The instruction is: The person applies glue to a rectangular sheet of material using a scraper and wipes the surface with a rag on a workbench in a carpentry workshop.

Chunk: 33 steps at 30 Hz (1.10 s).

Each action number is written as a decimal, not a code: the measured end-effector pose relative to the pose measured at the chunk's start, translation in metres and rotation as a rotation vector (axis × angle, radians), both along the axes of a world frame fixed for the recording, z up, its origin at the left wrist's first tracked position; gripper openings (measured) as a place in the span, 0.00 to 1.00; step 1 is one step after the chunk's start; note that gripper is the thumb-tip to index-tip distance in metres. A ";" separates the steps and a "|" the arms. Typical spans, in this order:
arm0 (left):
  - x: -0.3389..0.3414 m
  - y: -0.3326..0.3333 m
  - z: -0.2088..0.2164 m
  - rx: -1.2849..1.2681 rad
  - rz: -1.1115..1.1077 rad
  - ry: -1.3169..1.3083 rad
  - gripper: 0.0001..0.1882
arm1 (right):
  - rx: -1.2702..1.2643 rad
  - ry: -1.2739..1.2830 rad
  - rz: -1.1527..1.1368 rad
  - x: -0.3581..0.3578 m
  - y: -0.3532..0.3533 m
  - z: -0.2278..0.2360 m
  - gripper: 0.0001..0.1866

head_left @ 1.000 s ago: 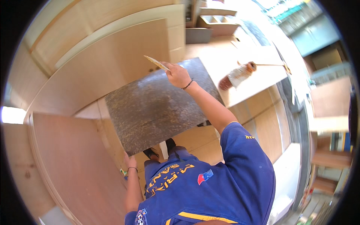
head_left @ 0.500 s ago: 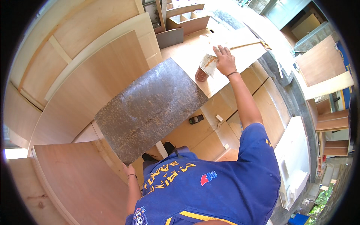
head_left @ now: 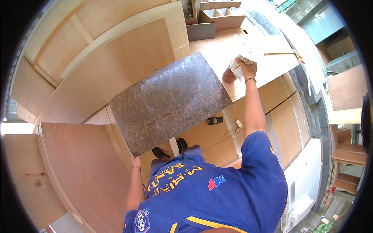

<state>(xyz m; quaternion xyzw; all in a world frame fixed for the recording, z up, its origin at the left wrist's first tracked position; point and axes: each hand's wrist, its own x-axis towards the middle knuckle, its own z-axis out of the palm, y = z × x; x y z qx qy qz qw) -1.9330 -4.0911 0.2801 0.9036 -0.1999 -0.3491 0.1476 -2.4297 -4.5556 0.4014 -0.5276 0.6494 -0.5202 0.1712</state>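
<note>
A dark grey, mottled sheet panel [head_left: 167,105] lies tilted across the middle, over a wooden work surface. My left hand [head_left: 135,160] is closed on its near left corner. My right hand [head_left: 248,69] reaches out past the panel's far right side, its fingers closed round a crumpled white, stained wrap [head_left: 236,68]. Right beside that wrap, a reddish-brown ridged cylinder [head_left: 229,76] stands on the pale board [head_left: 268,70]. Glare washes out part of the wrap, and I cannot tell whether it is cloth or plastic.
Large plywood panels [head_left: 128,66] lean at the left, with a wooden cabinet side [head_left: 77,167] below them. A small black device [head_left: 215,120] and a white block [head_left: 239,124] lie on the brown boards. Dividers of a wooden box [head_left: 221,16] show at the back.
My right hand, earlier spread over the top of the white wrap, has now closed round it. My view has shifted, so the panel and cylinder appear further right. The left hand stays at the corner.
</note>
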 end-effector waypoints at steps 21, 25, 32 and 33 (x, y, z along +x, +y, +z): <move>-0.021 -0.006 -0.025 -0.161 0.494 -0.245 0.37 | 0.063 0.115 -0.166 -0.082 -0.012 -0.003 0.39; -0.019 -0.010 -0.020 -0.168 0.530 -0.141 0.38 | 0.091 -0.184 -0.106 -0.076 -0.019 -0.005 0.36; -0.046 -0.026 0.000 -0.097 0.378 -0.041 0.38 | 0.077 -0.239 -0.046 -0.084 -0.019 -0.016 0.34; -0.051 -0.027 -0.006 -0.129 0.388 -0.025 0.38 | 0.074 -0.210 -0.048 -0.083 -0.020 -0.016 0.34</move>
